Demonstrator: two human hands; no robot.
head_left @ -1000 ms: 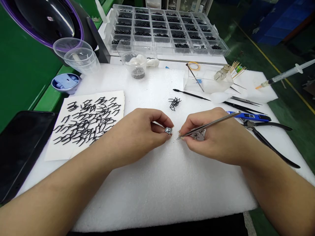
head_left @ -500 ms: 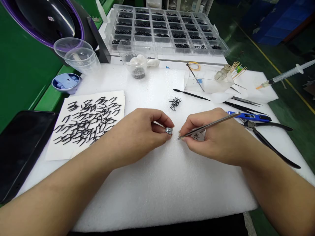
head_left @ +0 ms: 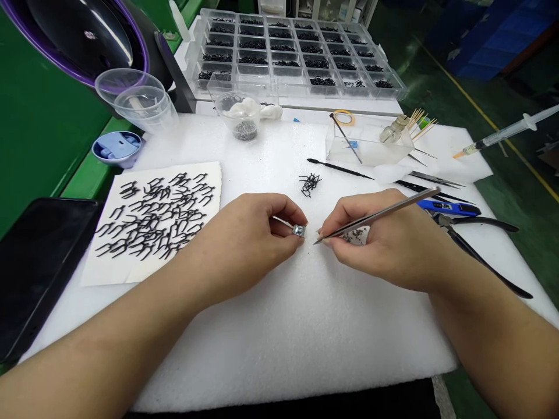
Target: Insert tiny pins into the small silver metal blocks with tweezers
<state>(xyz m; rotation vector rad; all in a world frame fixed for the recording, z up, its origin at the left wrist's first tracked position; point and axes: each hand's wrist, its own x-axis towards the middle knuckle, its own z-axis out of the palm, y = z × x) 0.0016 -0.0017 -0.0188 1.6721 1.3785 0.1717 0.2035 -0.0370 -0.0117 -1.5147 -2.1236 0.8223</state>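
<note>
Between the thumb and fingers of my left hand is a small shiny metal part, its exact kind too small to tell. My right hand is closed around tweezers, gripped like a pen. Their tip points down at the white foam sheet, just right of the metal part and apart from it. Whether the tip pinches anything is too small to see. Partly hidden behind my right fingers lies a white piece with tiny dark bits. A little pile of black wire pieces lies beyond both hands.
White card with rows of black forked wire pieces lies left. Behind stand a compartment box and a plastic cup. Cutting pliers, a blue tool and a syringe are right; a dark tablet is far left.
The tweezers have tilted slightly lower, and their rear end has shifted right. My right hand has moved a little; my left hand keeps the metal part nearly still.
</note>
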